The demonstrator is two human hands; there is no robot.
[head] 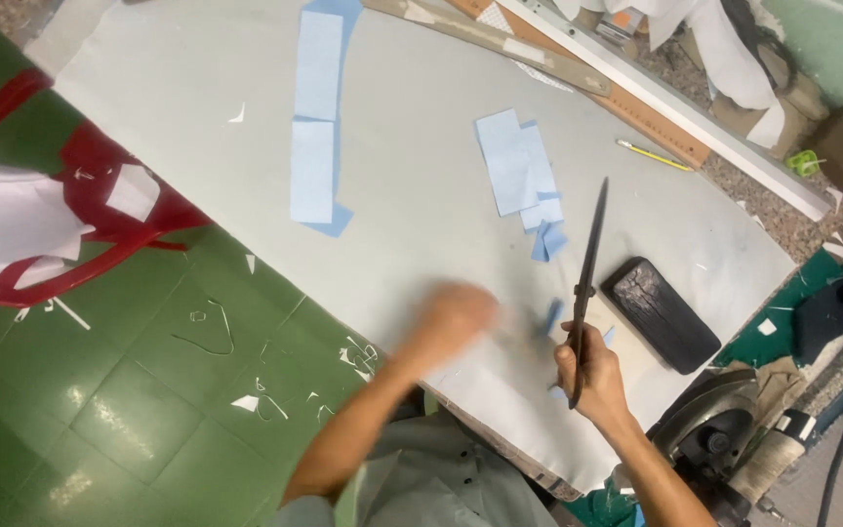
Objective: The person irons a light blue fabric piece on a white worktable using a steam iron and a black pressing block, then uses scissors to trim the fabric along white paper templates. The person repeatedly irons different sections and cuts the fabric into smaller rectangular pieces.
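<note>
Near the bench's (421, 224) front edge, head view: right hand (592, 376) fisted around the handle end of long dark shears (587, 278), fingers wrapped tight. Blades closed, long axis nearly upright in frame, tips pointing away toward the far edge, slightly right. Left hand (451, 322) flat-ish over pale cloth just left of the shears, motion-blurred; finger spread cannot be told. Small blue scraps (550, 317) by the shears, partly hidden by the blades. Black rectangular block (661, 312) lies just right. Blue paper pieces (519, 166) mid-bench; a yellow pencil (654, 154) near the far edge. Shears' handle loops hidden inside the grip.
</note>
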